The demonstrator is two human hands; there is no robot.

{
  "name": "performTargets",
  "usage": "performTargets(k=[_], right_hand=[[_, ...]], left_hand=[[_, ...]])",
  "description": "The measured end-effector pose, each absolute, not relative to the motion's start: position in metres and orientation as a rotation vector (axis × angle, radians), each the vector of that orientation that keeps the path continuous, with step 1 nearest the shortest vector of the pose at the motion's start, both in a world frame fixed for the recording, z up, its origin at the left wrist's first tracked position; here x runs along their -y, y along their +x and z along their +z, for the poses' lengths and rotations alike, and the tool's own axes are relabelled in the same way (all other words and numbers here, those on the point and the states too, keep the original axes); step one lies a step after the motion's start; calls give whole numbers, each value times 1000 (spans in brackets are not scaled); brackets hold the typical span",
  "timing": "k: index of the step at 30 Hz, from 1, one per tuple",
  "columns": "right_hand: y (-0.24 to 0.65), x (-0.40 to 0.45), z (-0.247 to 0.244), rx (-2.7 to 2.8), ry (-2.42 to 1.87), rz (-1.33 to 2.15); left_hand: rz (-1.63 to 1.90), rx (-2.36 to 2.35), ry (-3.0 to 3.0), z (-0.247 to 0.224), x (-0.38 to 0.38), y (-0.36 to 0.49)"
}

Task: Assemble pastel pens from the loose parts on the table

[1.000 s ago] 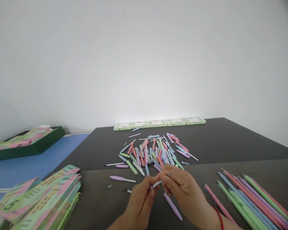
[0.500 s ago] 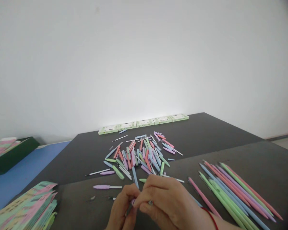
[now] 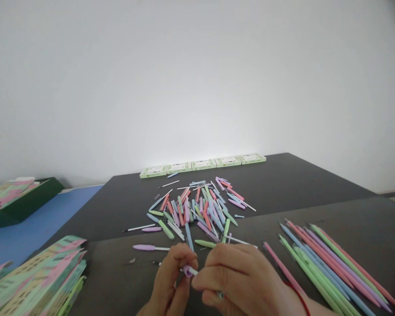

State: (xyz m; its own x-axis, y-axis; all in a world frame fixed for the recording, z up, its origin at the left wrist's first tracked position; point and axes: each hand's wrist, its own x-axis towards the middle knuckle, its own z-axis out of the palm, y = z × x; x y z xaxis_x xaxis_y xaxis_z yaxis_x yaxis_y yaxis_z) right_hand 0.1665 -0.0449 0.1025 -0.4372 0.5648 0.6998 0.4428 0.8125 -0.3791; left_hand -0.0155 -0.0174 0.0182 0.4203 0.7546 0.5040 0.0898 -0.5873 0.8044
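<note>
Head camera view shows your left hand (image 3: 169, 281) low in the middle of the scene, its thumb and fingers grasping a short lilac plastic pen barrel (image 3: 186, 271) just above the near part of the dark matte surface (image 3: 316, 188). Your right hand (image 3: 238, 276), just beside it, has its fingertips closed on a thin white refill (image 3: 193, 272) whose visible part lies at the barrel's round open mouth; how far in it reaches, you cannot tell. A red cord bracelet (image 3: 298, 297) circles your right wrist. Beyond your hands, a loose heap of pink, blue, green and lilac pen parts (image 3: 206, 213) with white refills among them spreads over the middle of the surface. Left of the heap's near side lies a lilac pen tip section with a white stem (image 3: 150, 248). To your right, long pastel pens (image 3: 332, 267) lie side by side in a slanting row, with a single pink pen (image 3: 283, 267) between them and your right hand. Five flat pale-green boxes (image 3: 204, 165) line the far edge. Near left sits a fanned stack of green-and-pink printed cards (image 3: 49, 281); farther left, a dark green tray (image 3: 36, 204) holding similar cards rests on a blue surface (image 3: 75, 202).
</note>
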Motion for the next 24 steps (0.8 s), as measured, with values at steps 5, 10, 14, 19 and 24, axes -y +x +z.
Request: performTargets(k=[5,10,14,19,24], right_hand=[[163,41,94,2107,-758,353],[164,31,78,1896,-764,599],[162,20,61,1699,-878,720],[162,7,46,1534,-1030,1000],[177,24,34,1804,-1512,786]], left_hand=[[1129,-706,2018,17,16,-18],[1051,-818,2172,19,9,-18],[999,-961,2191,26,5,-12],[881,-1069,2111,32,-3,-9],[854,-1160,2117,32,-10,-10]])
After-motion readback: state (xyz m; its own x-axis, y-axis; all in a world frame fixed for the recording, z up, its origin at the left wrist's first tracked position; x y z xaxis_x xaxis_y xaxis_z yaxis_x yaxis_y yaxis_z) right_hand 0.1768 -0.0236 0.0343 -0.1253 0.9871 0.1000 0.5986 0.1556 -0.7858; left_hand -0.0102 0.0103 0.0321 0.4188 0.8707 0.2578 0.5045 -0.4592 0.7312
